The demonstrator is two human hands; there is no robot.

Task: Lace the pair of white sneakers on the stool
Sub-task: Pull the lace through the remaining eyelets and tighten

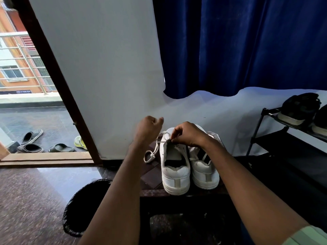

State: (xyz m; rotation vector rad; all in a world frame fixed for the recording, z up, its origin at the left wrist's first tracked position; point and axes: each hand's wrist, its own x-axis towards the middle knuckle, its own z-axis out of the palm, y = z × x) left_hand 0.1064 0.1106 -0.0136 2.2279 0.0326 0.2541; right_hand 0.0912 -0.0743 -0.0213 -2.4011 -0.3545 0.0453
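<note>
On the stool (pixel 150 175) the 2 white sneakers (pixel 189 167) stand heels toward the person, the right hand (pixel 187 134) pinching the left sneaker's (pixel 174 167) eyelet edge while the left hand (pixel 147 129), just leftward, grips the lace (pixel 155 148).

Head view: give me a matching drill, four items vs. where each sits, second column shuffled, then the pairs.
Things:
1. white sneakers
2. black bin
3. dark shoes
4. slippers

Places:
A. on the black rack at right
B. outside the open doorway
C. on the stool, heels toward the camera
D. on the floor left of the stool

Pairs: 1-C, 2-D, 3-A, 4-B
</note>
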